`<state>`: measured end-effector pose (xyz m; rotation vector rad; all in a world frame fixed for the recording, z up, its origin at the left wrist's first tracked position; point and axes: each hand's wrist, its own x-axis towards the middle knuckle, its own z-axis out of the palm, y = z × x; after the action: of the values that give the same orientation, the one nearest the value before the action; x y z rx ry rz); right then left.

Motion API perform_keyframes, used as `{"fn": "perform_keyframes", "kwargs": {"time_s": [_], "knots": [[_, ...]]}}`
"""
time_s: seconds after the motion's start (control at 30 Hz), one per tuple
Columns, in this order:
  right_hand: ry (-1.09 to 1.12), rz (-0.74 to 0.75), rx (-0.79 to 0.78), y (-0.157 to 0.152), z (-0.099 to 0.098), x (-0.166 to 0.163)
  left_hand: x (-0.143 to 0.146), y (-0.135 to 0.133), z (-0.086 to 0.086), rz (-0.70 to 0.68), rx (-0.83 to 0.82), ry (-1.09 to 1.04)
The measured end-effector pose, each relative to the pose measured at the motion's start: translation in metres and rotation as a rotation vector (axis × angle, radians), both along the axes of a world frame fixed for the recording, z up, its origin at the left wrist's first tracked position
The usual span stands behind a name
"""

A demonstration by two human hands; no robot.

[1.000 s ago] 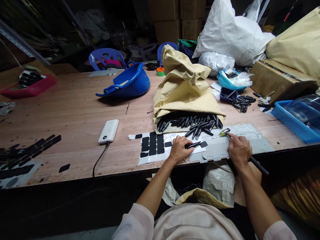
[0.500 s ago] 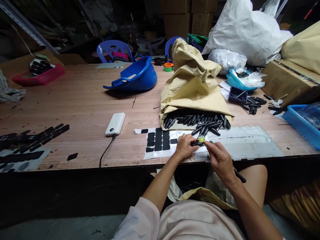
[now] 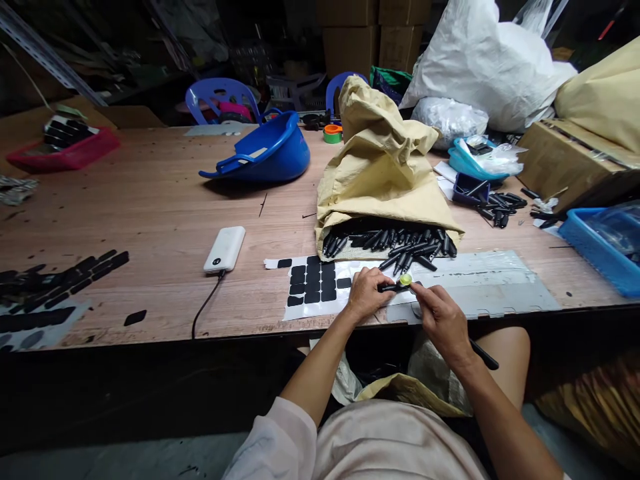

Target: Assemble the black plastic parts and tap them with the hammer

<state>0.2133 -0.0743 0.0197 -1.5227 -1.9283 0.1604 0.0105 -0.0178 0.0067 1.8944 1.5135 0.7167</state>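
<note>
My left hand (image 3: 367, 293) pinches a slim black pen-shaped part (image 3: 391, 287) against the table edge. My right hand (image 3: 440, 319) is closed round a long black tool (image 3: 484, 355) whose yellow-green tip (image 3: 405, 279) touches the end of that part. Both hands rest over a white backing sheet (image 3: 353, 275) carrying rows of black adhesive pads (image 3: 314, 285). Just behind the hands, a tan paper sack (image 3: 383, 167) lies open with several more black parts (image 3: 390, 243) spilling out.
A white power bank (image 3: 225, 249) with its cable lies to the left, a blue plastic basin (image 3: 265, 152) behind it. Black strips (image 3: 60, 280) lie far left, a red tray (image 3: 65, 157) at the back left. A blue basket (image 3: 595, 250), boxes and bags crowd the right.
My right hand has come left from the grey sheet, bringing the tool's yellow-green tip up to the black part in my left hand. The left hand stays where it was.
</note>
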Motion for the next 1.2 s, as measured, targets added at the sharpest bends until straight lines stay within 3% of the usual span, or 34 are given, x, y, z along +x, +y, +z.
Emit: {"fn": "perform_keyframes", "kwargs": {"time_s": [0.23,0.4,0.53,0.73,0.87,0.97,1.1,1.2], "knots": [[-0.062,-0.274,0.107,0.014,0.006,0.049,0.000,-0.001,-0.001,-0.012,0.010,0.018],[-0.219,-0.508,0.040,0.037,-0.012,0.094,0.000,0.001,0.001,-0.032,0.034,0.068],[-0.238,-0.610,0.024,0.047,-0.023,0.096,-0.003,-0.003,0.004,-0.063,0.051,0.088],[-0.227,-0.598,0.080,0.045,-0.029,0.090,-0.005,-0.067,-0.003,-0.267,0.221,0.055],[-0.224,-0.588,0.099,0.044,-0.031,0.092,-0.001,-0.095,-0.009,-0.264,0.252,0.085],[-0.227,-0.586,0.106,0.044,-0.032,0.091,0.003,-0.074,-0.001,-0.064,0.260,0.063],[-0.222,-0.597,0.121,0.045,-0.032,0.090,0.005,-0.014,0.011,0.277,0.239,0.072],[-0.218,-0.602,0.124,0.045,-0.033,0.090,0.007,0.020,0.011,0.353,0.159,0.130]]}}
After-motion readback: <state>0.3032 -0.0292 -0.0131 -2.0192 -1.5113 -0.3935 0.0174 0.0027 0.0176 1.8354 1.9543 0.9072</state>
